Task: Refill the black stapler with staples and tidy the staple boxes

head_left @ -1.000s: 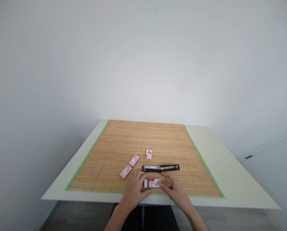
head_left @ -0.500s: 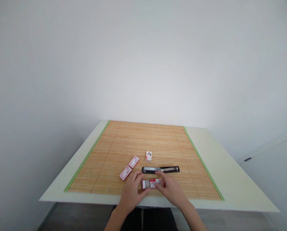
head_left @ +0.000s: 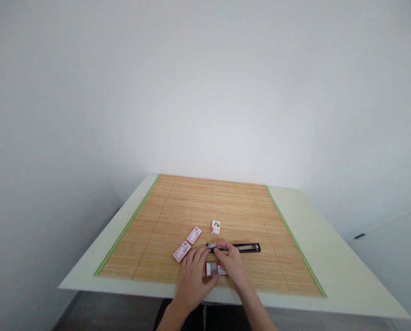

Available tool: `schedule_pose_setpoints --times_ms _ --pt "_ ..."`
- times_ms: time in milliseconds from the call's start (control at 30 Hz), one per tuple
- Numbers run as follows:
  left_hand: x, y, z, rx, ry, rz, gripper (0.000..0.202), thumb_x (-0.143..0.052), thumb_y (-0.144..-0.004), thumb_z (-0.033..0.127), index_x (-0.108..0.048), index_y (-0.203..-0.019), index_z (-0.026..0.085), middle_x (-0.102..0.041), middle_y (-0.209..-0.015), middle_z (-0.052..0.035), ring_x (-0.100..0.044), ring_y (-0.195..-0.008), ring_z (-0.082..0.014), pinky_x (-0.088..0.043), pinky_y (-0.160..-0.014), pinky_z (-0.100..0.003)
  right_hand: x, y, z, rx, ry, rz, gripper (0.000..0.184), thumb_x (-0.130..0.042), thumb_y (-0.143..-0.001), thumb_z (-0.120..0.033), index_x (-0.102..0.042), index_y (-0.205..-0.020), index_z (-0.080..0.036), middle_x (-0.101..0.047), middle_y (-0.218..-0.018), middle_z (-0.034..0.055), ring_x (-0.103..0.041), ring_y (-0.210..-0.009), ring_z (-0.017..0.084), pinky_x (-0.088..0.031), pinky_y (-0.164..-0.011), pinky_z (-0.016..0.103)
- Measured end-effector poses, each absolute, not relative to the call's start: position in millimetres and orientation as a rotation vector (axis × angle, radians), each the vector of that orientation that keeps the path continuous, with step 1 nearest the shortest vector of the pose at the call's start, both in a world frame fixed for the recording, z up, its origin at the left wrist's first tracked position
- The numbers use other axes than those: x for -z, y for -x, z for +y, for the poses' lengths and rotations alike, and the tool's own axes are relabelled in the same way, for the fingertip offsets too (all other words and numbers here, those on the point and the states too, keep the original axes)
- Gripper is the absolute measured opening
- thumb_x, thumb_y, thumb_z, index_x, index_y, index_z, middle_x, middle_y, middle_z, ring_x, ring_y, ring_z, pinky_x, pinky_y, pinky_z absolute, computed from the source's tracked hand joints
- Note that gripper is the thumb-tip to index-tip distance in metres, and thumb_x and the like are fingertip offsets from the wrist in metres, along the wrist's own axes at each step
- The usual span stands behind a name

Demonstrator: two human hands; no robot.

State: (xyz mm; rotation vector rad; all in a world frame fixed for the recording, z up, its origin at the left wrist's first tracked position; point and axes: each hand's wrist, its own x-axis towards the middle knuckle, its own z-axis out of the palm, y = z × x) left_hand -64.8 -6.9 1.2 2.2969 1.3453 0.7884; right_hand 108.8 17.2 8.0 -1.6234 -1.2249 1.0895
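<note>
A slim black stapler [head_left: 250, 248] lies opened out across the mat, its metal parts showing. My right hand [head_left: 235, 265] is over its left half, thumb and fingertips pinched together there; whatever is between them is too small to make out. My left hand [head_left: 191, 279] rests with fingers stretched toward the stapler's left end and the thumb apart, along the near edge of a red-and-white staple box [head_left: 211, 269]. That box is partly slid open, grey contents visible, its right part hidden by my right hand.
Two red-and-white boxes, one nearer [head_left: 182, 252] and one farther [head_left: 194, 235], lie end to end on the left. A small white box [head_left: 215, 227] sits beyond the stapler. All are on a green-edged bamboo mat [head_left: 205, 197] over a white table [head_left: 333, 257].
My right hand has moved from the staple box up and left to the stapler's left half, its fingers now pinched. My left hand has stayed beside the box. The view has shifted slightly.
</note>
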Motion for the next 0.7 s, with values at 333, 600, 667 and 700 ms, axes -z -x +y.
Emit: schedule_pose_setpoints --times_ms 333,600,667,700 --pt "1.2 76.4 -9.1 -0.833 -2.238 1.301 0.060 -0.075 -0.082 0.034 -0.056 -0.139 0.030 -0.057 -0.137 -0.0088 -0.051 -0.130 -0.0322 -0.041 -0.111 -0.049 -55.7 -113.3 9.9 -0.855 1.600 -1.644 0.018 -0.059 -0.094 -0.037 -0.071 -0.095 -0.023 -0.056 -0.057 -0.0051 -0.048 -0.055 0.014 -0.029 -0.059 0.025" --pt "-4.9 81.6 -8.1 -0.735 -2.230 1.281 0.030 -0.072 -0.084 0.027 -0.067 -0.113 0.031 -0.065 -0.112 -0.0041 -0.057 -0.110 -0.0292 -0.044 -0.096 -0.044 -40.3 -108.3 -27.8 -0.726 1.799 -1.999 0.013 -0.062 -0.087 -0.020 -0.074 -0.089 -0.024 -0.064 -0.064 -0.0025 -0.055 -0.060 0.014 -0.028 -0.061 0.025" --pt "-4.3 80.9 -7.4 -0.721 -2.229 1.282 0.030 -0.072 -0.084 0.025 -0.066 -0.113 0.030 -0.065 -0.110 -0.0035 -0.057 -0.109 -0.0285 -0.043 -0.094 -0.043 -33.0 -105.4 -28.5 -0.769 1.809 -1.948 0.013 -0.062 -0.088 -0.020 -0.075 -0.088 -0.023 -0.064 -0.063 -0.0022 -0.056 -0.061 0.014 -0.030 -0.062 0.024" --pt "-3.7 80.6 -7.3 -0.715 -2.230 1.283 0.030 -0.071 -0.084 0.025 -0.067 -0.113 0.030 -0.065 -0.109 -0.0032 -0.057 -0.108 -0.0281 -0.043 -0.093 -0.043 -30.3 -104.3 -28.2 -0.792 1.807 -1.917 0.014 -0.061 -0.088 -0.020 -0.075 -0.088 -0.023 -0.064 -0.063 -0.0021 -0.057 -0.061 0.014 -0.031 -0.062 0.024"
